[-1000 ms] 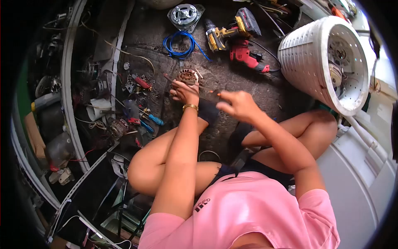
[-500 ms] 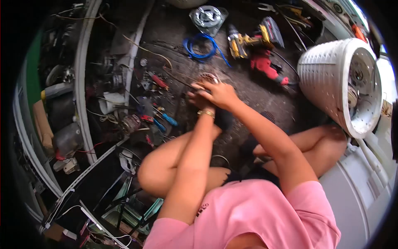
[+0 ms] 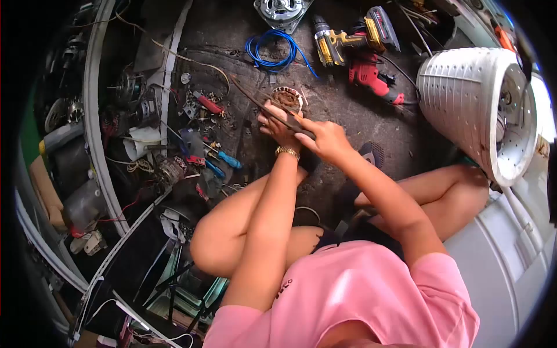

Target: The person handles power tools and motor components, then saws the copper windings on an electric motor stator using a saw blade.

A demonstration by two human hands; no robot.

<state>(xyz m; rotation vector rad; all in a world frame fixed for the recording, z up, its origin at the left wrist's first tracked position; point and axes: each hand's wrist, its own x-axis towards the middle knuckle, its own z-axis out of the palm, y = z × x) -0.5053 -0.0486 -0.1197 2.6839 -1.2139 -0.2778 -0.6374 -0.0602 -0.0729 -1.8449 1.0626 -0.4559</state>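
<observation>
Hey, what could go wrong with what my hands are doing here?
The long dark tool in your right hand crosses over your left hand, so a slip might injure it. A slip could also damage the round part at that hand. Anything small dropped might get lost among the scattered bits nearby.

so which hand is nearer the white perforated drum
Right. The right hand is to the left of the white perforated drum, not touching it; the left hand is farther left, also clear of it.

Brown ring (image 3: 287, 97) partly hidden behind left hand (image 3: 279, 129)
</observation>
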